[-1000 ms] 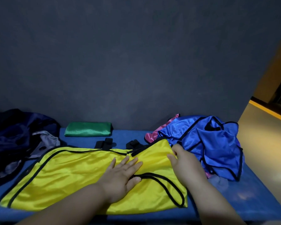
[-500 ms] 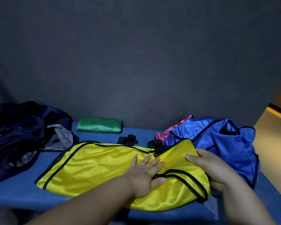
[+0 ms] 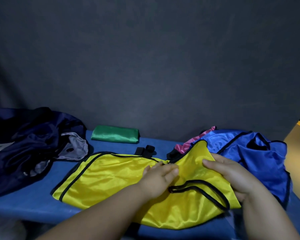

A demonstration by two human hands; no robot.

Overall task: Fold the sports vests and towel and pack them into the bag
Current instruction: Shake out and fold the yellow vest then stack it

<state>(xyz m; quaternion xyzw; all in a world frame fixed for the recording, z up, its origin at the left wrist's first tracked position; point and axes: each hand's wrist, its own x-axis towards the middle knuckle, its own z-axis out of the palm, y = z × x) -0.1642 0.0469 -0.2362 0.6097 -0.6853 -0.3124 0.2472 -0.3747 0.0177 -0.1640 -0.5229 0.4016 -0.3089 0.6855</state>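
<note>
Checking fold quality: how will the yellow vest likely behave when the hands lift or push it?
Probably floppy: the yellow vest buckles and creases where the right hand grips its end. Likely slippery, given its glossy sheen, so folds may slide unless the left hand presses them. Looks thin and light.

Yellow vest (image 3: 111, 172) — black trim; blue vest (image 3: 260, 163).

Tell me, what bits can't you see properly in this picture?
All in the head view:
1. Pink vest: mostly buried under the blue vest and yellow vest.
2. Dark bag: cut off by the left edge; inside too dark.
3. Right hand: ends of its fingers hidden under the yellow vest it grips.
4. Left hand: blurred by motion.
5. Green folded cloth: vest or towel, cannot tell.
</note>
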